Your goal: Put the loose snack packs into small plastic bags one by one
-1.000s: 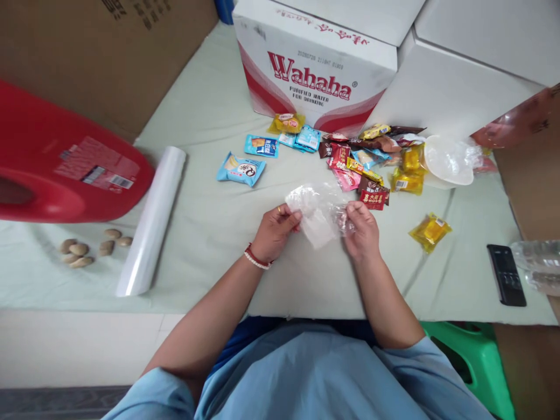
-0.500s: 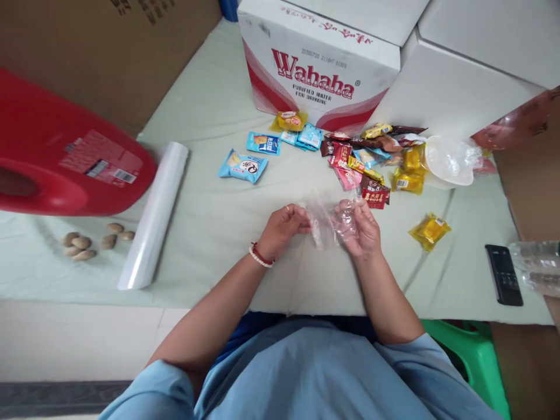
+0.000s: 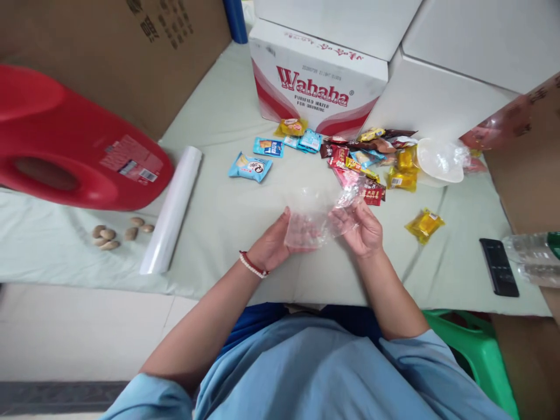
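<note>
A clear plastic bag [image 3: 306, 224], thin and crinkled, is stretched between my two hands above the middle of the table. My left hand [image 3: 273, 242] grips its left side, thumb up along the edge and fingers showing through the film. At the other end, my right hand [image 3: 363, 230] has the bag's crumpled part between thumb and fingers. Beyond the right hand lies a pile of wrapped snacks, with a dark red packet [image 3: 373, 195] closest. A light blue snack packet [image 3: 250, 167] lies farther off, beyond my left hand.
On the left are a red jug [image 3: 144, 169], a white plastic roll [image 3: 172, 210] and several brown nuts [image 3: 106, 234]. A Wahaha carton [image 3: 317, 87] stands at the back. Rightward are a white bowl [image 3: 440, 163], a yellow packet [image 3: 424, 226], a black phone-like device [image 3: 499, 267] and a clear bottle [image 3: 531, 251].
The bag has been spread wider. My left hand has changed from a fingertip pinch to a hold with fingers behind the film. The camera view has shifted slightly.
</note>
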### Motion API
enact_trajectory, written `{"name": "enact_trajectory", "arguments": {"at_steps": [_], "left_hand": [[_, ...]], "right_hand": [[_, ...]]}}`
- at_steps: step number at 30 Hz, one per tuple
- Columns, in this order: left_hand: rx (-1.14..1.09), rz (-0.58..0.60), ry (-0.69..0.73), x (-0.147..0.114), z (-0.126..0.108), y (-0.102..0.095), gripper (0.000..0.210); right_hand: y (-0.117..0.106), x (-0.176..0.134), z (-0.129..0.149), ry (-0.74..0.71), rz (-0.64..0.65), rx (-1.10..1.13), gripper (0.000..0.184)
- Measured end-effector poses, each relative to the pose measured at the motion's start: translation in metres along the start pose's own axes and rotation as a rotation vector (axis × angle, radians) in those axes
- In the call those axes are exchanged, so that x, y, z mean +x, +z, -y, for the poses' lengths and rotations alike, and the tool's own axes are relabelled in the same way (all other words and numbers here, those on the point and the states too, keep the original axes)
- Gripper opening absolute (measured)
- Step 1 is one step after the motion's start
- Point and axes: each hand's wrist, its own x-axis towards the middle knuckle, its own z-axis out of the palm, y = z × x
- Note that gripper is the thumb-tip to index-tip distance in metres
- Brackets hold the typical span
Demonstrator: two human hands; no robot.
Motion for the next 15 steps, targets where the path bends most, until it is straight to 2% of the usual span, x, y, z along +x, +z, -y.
{"name": "enact_trajectory", "arguments": {"at_steps": [2,4,7,10,13,15], "left_hand": [[-0.046,0.105,-0.077,-0.001,0.008,0.008,0.076],[-0.07,0.108,-0.056,0.001,0.015,0.012,0.07],[-0.065,-0.045,0.038,0.004,0.018,0.007,0.05],[-0.008,-0.198,0.069,0.0,0.014,-0.008,0.039],[0.052,-0.262,0.083,-0.01,0.009,-0.018,0.038],[0.066,-0.268,0.094,-0.016,0.01,-0.017,0.041]], "right_hand": [[0.004,-0.006,-0.002,0.023,0.03,-0.015,0.034],[0.005,-0.013,-0.001,0.031,0.037,-0.022,0.036],[-0.005,-0.023,0.007,0.021,0.011,-0.01,0.038],[-0.024,-0.034,0.018,-0.012,-0.08,-0.029,0.037],[-0.042,-0.044,0.022,-0.057,-0.19,-0.048,0.034],[-0.049,-0.048,0.02,-0.07,-0.227,-0.023,0.031]]}}
